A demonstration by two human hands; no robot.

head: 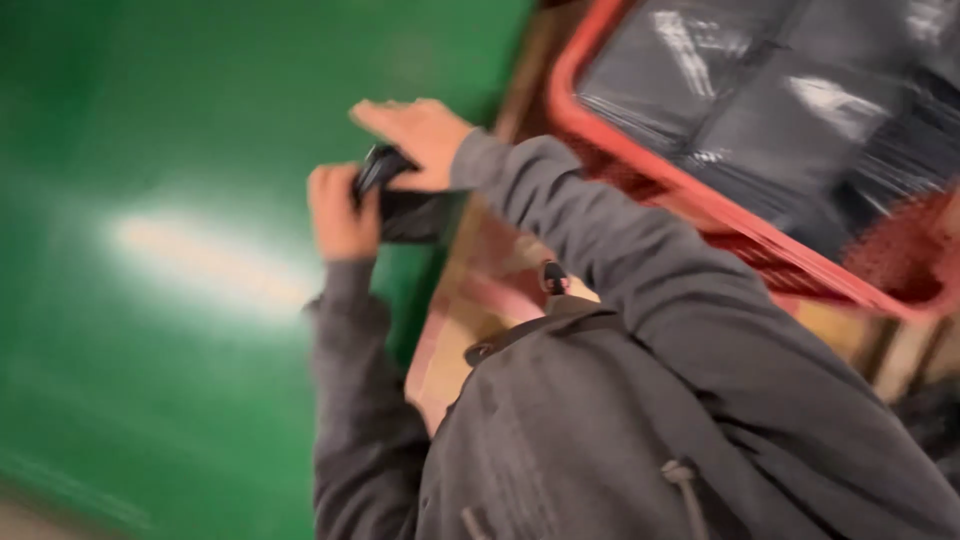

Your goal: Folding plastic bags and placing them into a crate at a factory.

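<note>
Both hands meet on a small black object [400, 205] held up over the green floor [150, 300]. The left hand [340, 212] is clenched around the object's left end, knuckles toward the camera. The right hand [420, 140] lies over its top edge, fingers stretched leftward and thumb side pressing down on it, so the object sits between the two hands, grasped by both. The blur makes it hard to tell what the object is; it looks flat and dark, with a shiny rounded corner near the right fingers.

Both arms wear grey sleeves [620, 260], and a dark grey jacket front [580, 440] with a zip pull and drawcord fills the lower middle of the view.

To the right of the hands, past the right forearm, stands a red plastic crate [720, 215] holding dark packs wrapped in glossy film [760, 110]; its far side is cut off by the top and right edges. Beneath it, pale wooden boards [470, 300] show, partly covered by the sleeve and jacket. A bright glare streaks the floor left of the hands. Everything is smeared by motion.
</note>
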